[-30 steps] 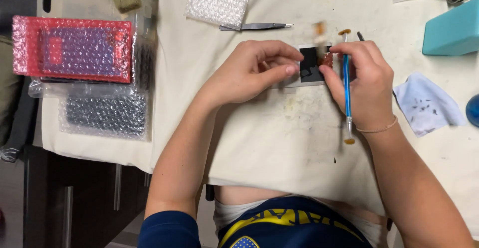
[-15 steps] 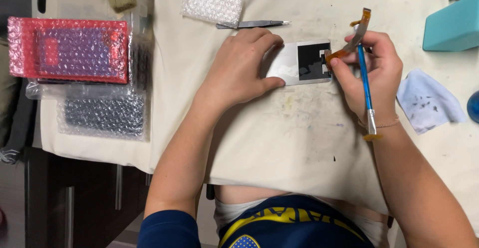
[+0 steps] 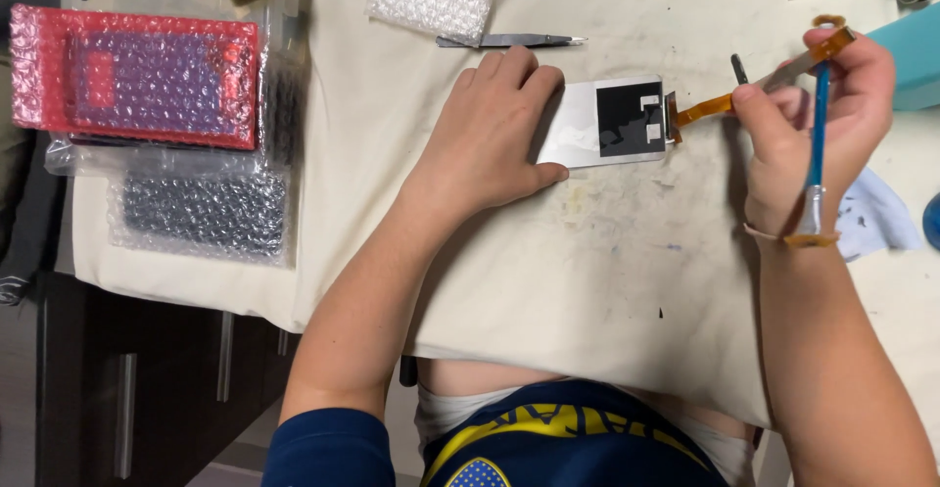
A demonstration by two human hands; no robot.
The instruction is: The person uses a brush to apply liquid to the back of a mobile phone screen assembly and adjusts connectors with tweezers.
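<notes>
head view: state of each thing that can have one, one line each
left hand: flat, pressing on the panel
right hand: closed on blue tool and cable
silver panel: flat on the cloth
orange ribbon cable: attached, pulled out rightward
blue tool: held upright
tweezers: lying unused

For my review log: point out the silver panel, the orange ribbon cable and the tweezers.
silver panel (image 3: 573,125), head view, bare silver part beside the left hand.
orange ribbon cable (image 3: 705,110), head view, strip near the panel's edge.
tweezers (image 3: 509,42), head view, middle of the shaft.
</notes>
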